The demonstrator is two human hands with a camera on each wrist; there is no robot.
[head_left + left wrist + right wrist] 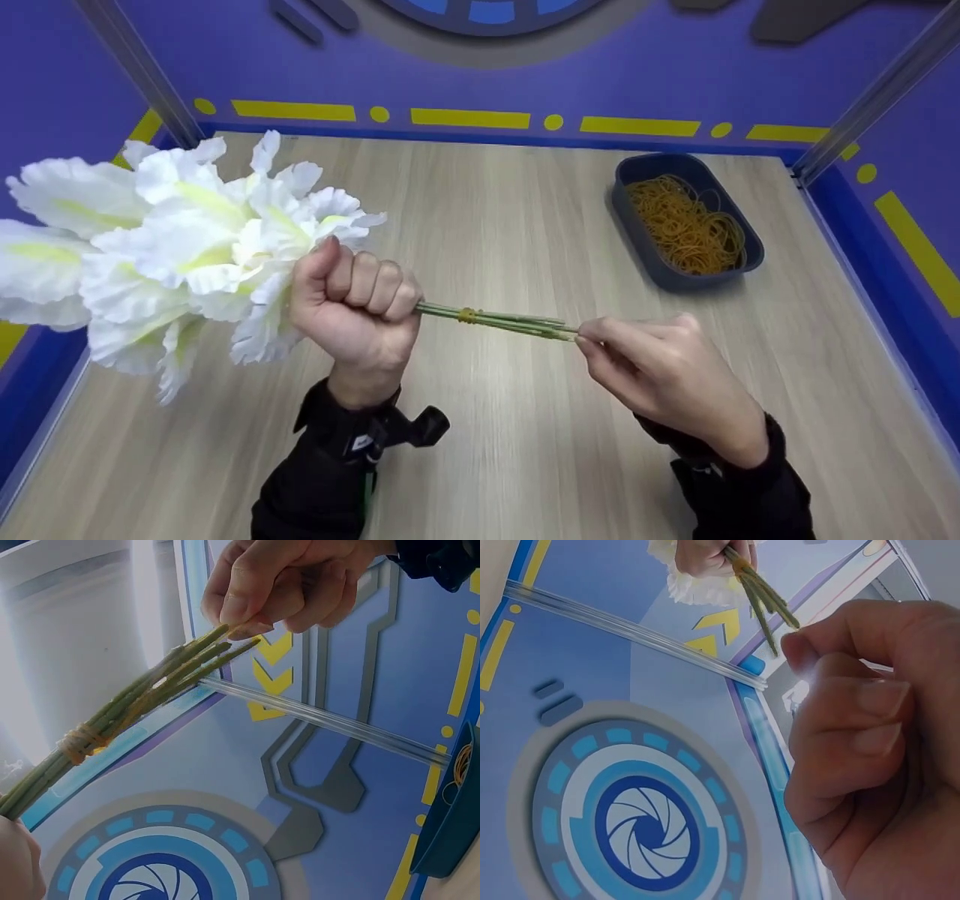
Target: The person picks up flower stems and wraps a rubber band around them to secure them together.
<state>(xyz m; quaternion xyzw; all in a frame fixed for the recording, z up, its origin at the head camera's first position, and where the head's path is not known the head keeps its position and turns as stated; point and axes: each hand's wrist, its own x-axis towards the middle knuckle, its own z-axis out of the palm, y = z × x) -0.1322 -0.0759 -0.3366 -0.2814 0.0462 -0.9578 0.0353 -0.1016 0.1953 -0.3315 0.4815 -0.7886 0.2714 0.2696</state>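
- The left hand [354,296] is fisted round one bunch of thin green stems [499,321], held level above the table [487,225].
- The right hand [664,367] pinches the stem tips.
- One yellow rubber band [467,315] binds the stems.
- Ruffled white fabric flowers [165,240] fan left.
- One dark oval tray [637,240] holds a tangle of rubber bands [686,225].

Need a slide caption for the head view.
Left hand grips banded flower stems; right hand pinches their tips.
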